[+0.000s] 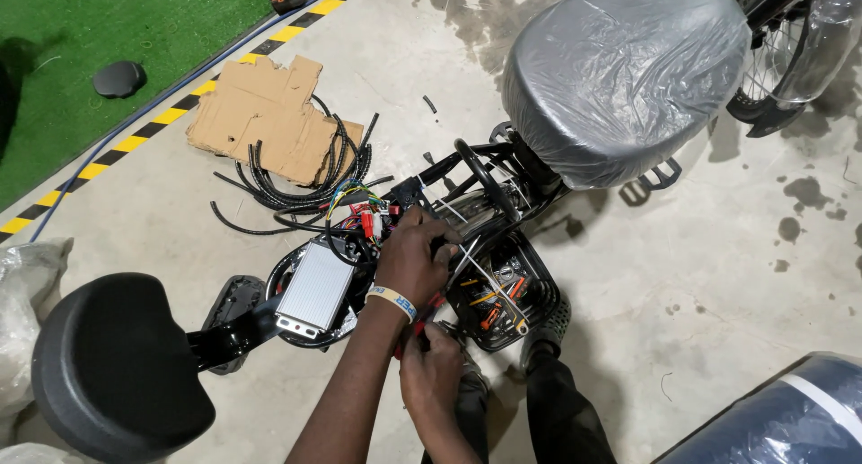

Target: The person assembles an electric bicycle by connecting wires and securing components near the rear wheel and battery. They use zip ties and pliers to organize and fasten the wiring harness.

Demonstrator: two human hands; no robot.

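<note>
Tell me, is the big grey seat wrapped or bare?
Wrapped. The grey seat is under clear, wrinkled plastic film that catches the light; the black seat is bare.

The controller box (315,289) beside your left hand (411,259) was ribbed bare metal with a dull silver finish. The wiring (357,214) above it wore glossy coloured plastic insulation, and the loose conduit (296,194) was black corrugated plastic. The frame (476,172) under your hands was black-painted metal, semi-gloss. The near seat (112,365) was matt black, finely grained; the far seat (624,73) was wrapped in clear, wrinkled, shiny plastic film. The cardboard (265,114) was plain brown and matt. The floor (682,266) was rough, stained concrete, bordered by green artificial turf (99,24).
</note>
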